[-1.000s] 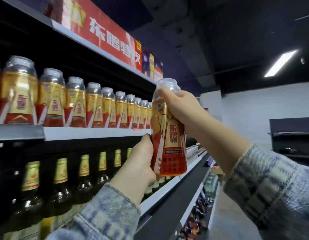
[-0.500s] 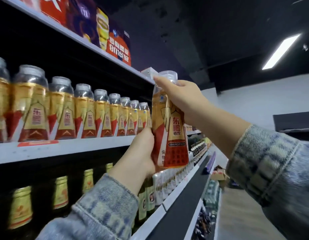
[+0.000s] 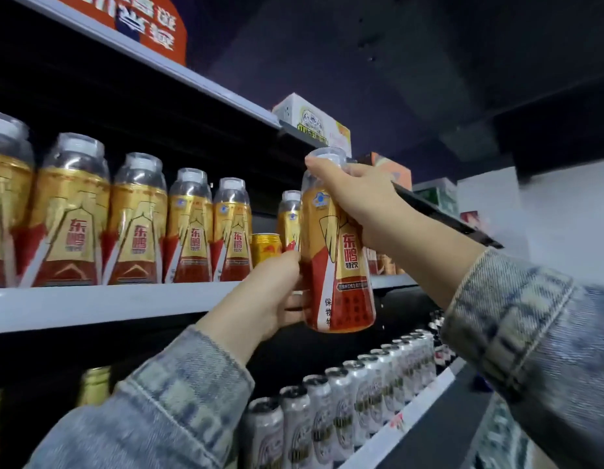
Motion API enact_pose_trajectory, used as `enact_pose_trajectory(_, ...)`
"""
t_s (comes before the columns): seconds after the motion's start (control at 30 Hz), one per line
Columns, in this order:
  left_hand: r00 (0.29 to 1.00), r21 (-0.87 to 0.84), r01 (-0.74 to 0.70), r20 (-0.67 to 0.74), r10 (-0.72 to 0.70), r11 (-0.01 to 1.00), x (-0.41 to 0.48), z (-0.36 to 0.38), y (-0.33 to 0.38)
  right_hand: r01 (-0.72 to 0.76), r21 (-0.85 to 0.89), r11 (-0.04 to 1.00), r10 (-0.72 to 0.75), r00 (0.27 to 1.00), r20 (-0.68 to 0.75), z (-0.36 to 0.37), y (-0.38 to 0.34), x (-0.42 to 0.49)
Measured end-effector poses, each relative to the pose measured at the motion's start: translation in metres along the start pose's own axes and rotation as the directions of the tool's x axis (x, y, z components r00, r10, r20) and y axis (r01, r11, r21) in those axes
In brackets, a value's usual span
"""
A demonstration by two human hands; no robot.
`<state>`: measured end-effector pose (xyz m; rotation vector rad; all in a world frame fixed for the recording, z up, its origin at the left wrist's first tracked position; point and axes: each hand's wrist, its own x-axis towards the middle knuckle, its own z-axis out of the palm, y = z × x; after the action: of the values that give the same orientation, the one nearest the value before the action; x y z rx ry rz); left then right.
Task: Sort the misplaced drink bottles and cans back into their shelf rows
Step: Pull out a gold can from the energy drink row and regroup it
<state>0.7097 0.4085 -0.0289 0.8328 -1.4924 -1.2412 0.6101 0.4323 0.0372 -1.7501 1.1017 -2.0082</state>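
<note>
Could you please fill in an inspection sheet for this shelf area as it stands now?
Surface: grey shelf, its front edge bare; another shelf above and one below.
Job's things: bottle held upright in front of the shelf, in both hands; a row of like bottles stands on the shelf; a gold can sits in a gap in that row.
Clutter: boxes on the top shelf; silver cans in a row on the lower shelf; dark bottles lower left.
Grippers: left hand grips the bottle's lower side; right hand grips its top.
Cables: nothing seen.
Surroundings: dark ceiling, white wall at the right.
</note>
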Motion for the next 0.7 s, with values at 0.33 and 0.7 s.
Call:
enact_pose_trajectory(0.33, 0.649, 0.969, 0.125, 0.082, 0.757, -0.212, 0.157, -0.008, 0.017, 0.004, 0.178, 0.984, -0.024, 0.993, 0.113, -0.018, 0.097, 0.093)
enact_pose_trajectory(0.7, 0.949, 0.835, 0.268, -0.143, 0.282, -0.481, 0.188, -0.005, 0.042, -0.082, 0.322, 0.943, -0.008, 0.963, 0.269, -0.026, 0.138, 0.145)
